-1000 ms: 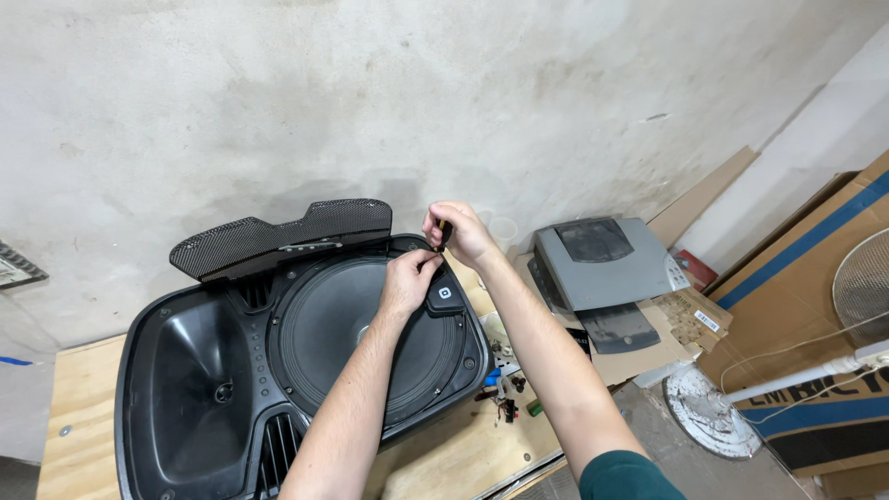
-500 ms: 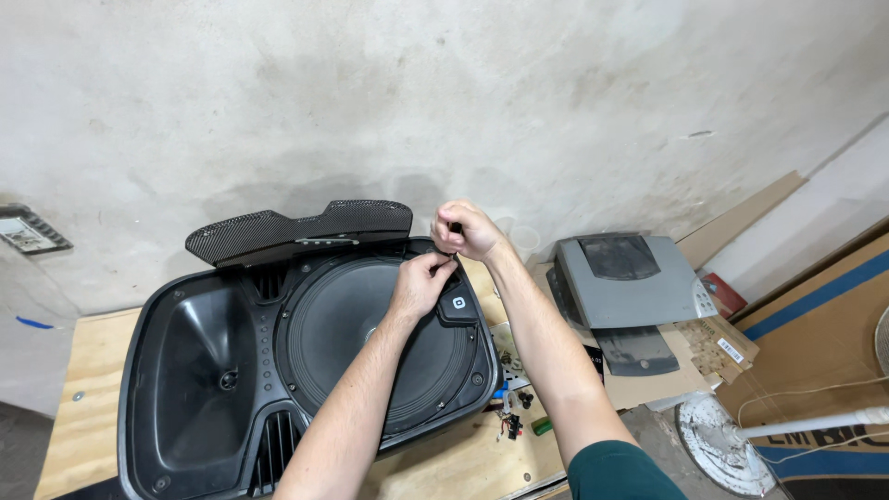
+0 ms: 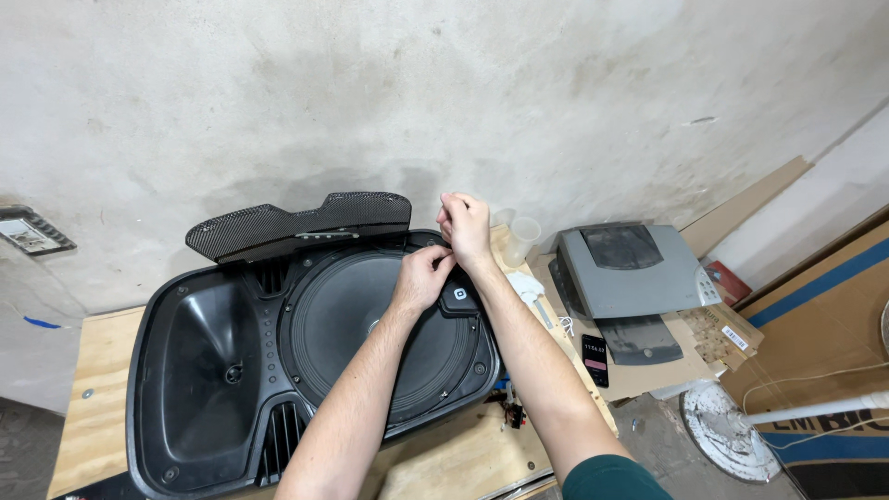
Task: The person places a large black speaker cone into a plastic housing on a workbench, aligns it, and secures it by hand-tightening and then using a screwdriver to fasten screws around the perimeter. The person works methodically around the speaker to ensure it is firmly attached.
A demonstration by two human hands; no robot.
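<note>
speaker cabinet [image 3: 231, 370] lay lengthwise on table [image 3: 93, 407]; left hand [image 3: 421, 278] and right hand [image 3: 466, 225] met at its upper right rim, fingers pinched on something too small to identify.

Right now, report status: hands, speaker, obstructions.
Both hands, left and right, pinching something small at speaker cabinet rim. Grille off, propped behind. Nothing blocking.

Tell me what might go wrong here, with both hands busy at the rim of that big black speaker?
The hands meet at the speaker cabinet edge: left hand, right hand, apparently pinching something too small to make out. If it slips, it could fall onto the speaker cone. The grille leans against the wall behind and might tip forward. An elbow could knock the plastic cup beside them.
</note>
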